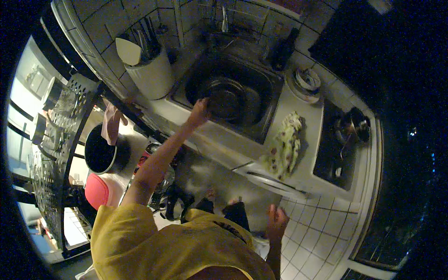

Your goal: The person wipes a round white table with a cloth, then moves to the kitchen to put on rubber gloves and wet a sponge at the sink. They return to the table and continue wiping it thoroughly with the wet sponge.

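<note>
My left hand point(200, 112) reaches across the front edge of a dark kitchen sink point(269, 122), its fingers curled at the near left rim. Dim light hides whether anything is in those fingers. Inside the basin, a round dark vessel point(227, 99) shows only faint curved edges. My right hand point(277, 217) hangs low beside my body, above the tiled floor, with loosely bent fingers and nothing visible in them. On the counter right of the sink lies a crumpled pale green cloth point(288, 143) with dark reddish spots, its lower end over the counter's front edge.
A white container point(150, 78) of utensils stands left of the sink. Stacked dishes point(308, 82) sit at the right, near a black cooktop point(332, 154) bearing a pot point(353, 126). At left are a perforated rack point(78, 91), a black bin point(99, 150) and a hanging pink cloth point(111, 124).
</note>
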